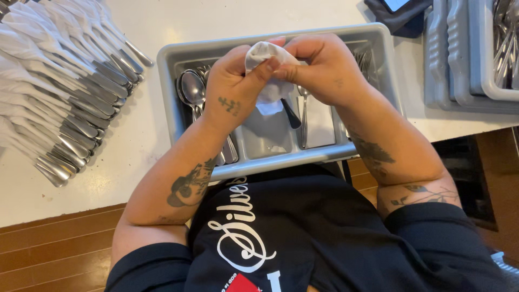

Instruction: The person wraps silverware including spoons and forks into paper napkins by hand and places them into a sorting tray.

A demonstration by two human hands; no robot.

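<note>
Both of my hands meet over a grey cutlery tray (173, 59) on the white counter. My left hand (233, 86) pinches a white cloth (265, 54) wrapped around a piece of cutlery whose dark handle (291, 114) sticks out below. My right hand (324, 70) grips the same cloth from the other side. Spoons (192, 89) lie in the tray's left compartment and a single spoon (304, 116) lies in a middle one. Forks (366, 64) show at the tray's right end, partly hidden by my right hand.
Several rolled white napkins with cutlery handles (70, 103) lie in rows on the counter at left. More grey trays (459, 81) with cutlery stand at right, and a dark object (397, 13) sits at the top. Wood floor shows below the counter edge.
</note>
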